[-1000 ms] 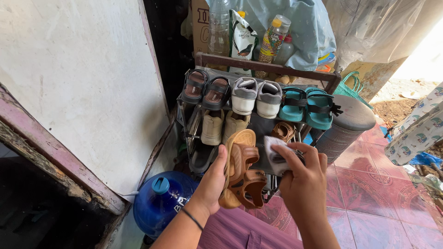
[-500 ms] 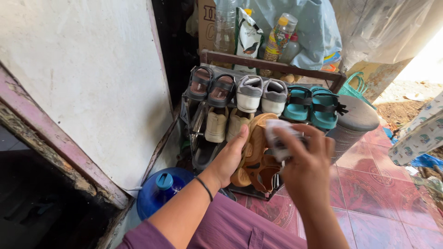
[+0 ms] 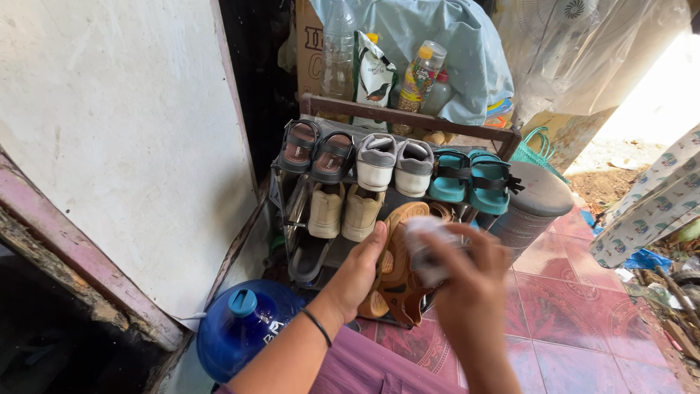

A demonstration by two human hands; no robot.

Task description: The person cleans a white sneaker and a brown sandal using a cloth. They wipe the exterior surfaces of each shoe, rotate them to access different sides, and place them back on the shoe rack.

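Head view — left hand clasping brown sandal, right hand clutching white cloth.

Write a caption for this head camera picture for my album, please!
Left hand holds brown sandals while right hand wipes them with a white cloth.

On the metal shoe rack, the top shelf carries two brown strapped sandals, two grey-and-white sneakers and two teal strapped sandals. Below stand two beige canvas shoes. Two hands show. One blue plastic water jug stands beside the rack.
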